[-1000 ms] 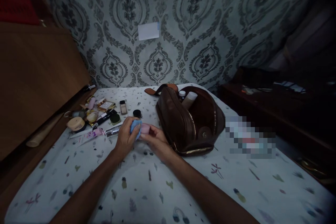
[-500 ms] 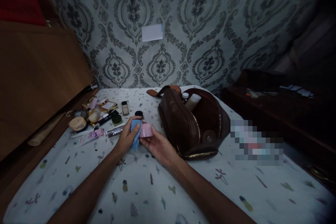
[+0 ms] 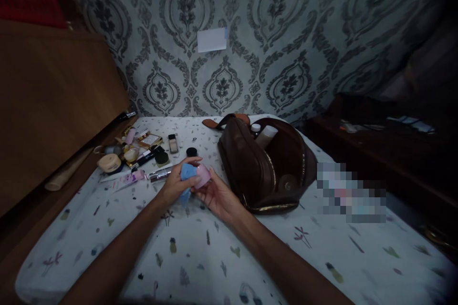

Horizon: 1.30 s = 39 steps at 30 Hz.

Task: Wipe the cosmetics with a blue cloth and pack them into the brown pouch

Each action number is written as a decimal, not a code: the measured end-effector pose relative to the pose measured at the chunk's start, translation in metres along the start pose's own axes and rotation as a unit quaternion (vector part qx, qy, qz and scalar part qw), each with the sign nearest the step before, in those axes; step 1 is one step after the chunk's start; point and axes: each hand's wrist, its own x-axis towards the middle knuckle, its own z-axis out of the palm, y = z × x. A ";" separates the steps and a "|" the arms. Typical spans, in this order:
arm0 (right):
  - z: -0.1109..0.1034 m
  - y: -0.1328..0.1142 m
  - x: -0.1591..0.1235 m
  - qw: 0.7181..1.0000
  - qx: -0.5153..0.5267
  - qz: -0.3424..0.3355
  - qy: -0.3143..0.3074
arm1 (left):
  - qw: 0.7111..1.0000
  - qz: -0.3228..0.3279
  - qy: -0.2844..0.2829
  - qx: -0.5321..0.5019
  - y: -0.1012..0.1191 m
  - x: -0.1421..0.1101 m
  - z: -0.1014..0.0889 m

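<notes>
Over the middle of the patterned sheet, a small pink jar [image 3: 203,176] is between my two hands. My right hand [image 3: 219,196] has its fingers closed around the jar's right side and underside. In my left hand [image 3: 175,183] is a light blue cloth [image 3: 186,171], pressed against the jar's left side; one end of the cloth hangs below the fingers. Just behind the hands stands a small round black-topped item [image 3: 191,152]. A silver tube [image 3: 160,174] lies to the left, its right end reaching my left hand.
An open brown leather bag [image 3: 246,167] with a white-capped bottle [image 3: 267,136] inside stands at my right. Several cosmetics, including a beige-lidded jar [image 3: 109,164] and a foundation bottle [image 3: 172,143], lie at the left near a wooden cabinet [image 3: 60,86]. A patterned wall rises behind.
The pink jar has tilted in my hands, and the cloth has shifted across it. My view has moved slightly; the bag and cosmetics stay in place.
</notes>
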 end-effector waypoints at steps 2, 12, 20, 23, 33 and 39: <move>0.001 0.003 0.000 1.000 0.003 -0.015 0.018 | 0.999 0.011 0.016 0.031 0.000 0.000 0.001; 0.001 0.003 -0.002 0.996 -0.056 -0.073 0.011 | 0.983 0.094 0.055 0.146 -0.003 -0.001 0.008; -0.004 0.006 -0.003 0.935 -0.295 -0.197 0.020 | 0.983 0.060 0.080 0.151 0.002 -0.003 0.012; -0.006 0.006 -0.006 0.865 -0.424 -0.264 0.050 | 0.985 0.047 0.084 0.141 0.001 -0.001 0.011; -0.004 0.009 -0.009 0.855 -0.435 -0.279 0.047 | 0.985 0.021 0.121 0.123 0.001 0.000 0.011; -0.004 0.003 -0.002 0.934 -0.317 -0.164 0.027 | 0.977 0.052 0.120 0.167 0.005 -0.003 0.013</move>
